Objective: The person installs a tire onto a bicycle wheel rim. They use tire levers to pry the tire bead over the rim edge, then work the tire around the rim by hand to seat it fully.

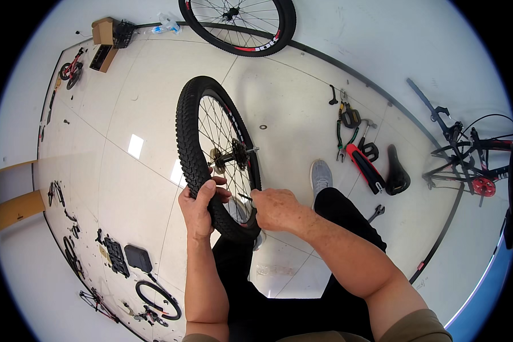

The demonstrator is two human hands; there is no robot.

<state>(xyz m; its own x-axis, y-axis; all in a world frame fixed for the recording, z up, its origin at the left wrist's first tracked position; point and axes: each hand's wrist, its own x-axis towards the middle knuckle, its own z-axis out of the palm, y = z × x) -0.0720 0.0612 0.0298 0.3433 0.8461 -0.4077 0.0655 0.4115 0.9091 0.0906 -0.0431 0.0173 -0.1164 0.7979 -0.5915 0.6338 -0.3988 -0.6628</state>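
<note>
A bicycle wheel point(191, 131) with a knobby black tire, wire spokes and a rear cassette point(239, 153) is upright, slightly tilted, in front of me. My left hand point(200, 208) grips its tire on the lower left, thumb outside and fingers curled through toward the spokes. At the lower right of the rim, my right hand point(276, 208) is closed beside a small dark slender item point(245, 197); whether that is held or part of the wheel is unclear, and the fingertips are partly hidden.
Pliers, pedals point(350, 118), a red-and-black fender point(365, 168), a saddle point(398, 174) and a wrench point(375, 214) lie right. A bike frame point(473, 162) leans at the right wall. A second wheel point(236, 48) stands behind; cartons point(102, 31), toolboxes point(138, 257) and bike parts lie left.
</note>
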